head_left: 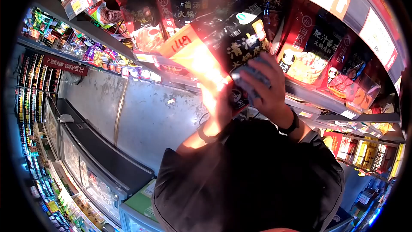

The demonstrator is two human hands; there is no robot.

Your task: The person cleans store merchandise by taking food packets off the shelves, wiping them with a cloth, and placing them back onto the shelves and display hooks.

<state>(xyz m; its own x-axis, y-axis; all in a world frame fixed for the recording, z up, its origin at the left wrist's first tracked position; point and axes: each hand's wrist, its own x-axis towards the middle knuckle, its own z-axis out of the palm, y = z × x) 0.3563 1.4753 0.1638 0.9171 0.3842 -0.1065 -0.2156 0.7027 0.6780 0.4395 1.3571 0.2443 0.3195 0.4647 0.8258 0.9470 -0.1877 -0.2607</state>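
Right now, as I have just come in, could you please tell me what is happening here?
A person at a store shelf has a black packet up in front of similar packets. The left hand is at its lower side, though glare hides the grip. The right hand holds what looks like a grey cloth against the packet's front.

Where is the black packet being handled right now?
In the head view, the black packet is right of upper centre, before the shelved packets, with the left hand at its lower left and the right hand across its lower front.
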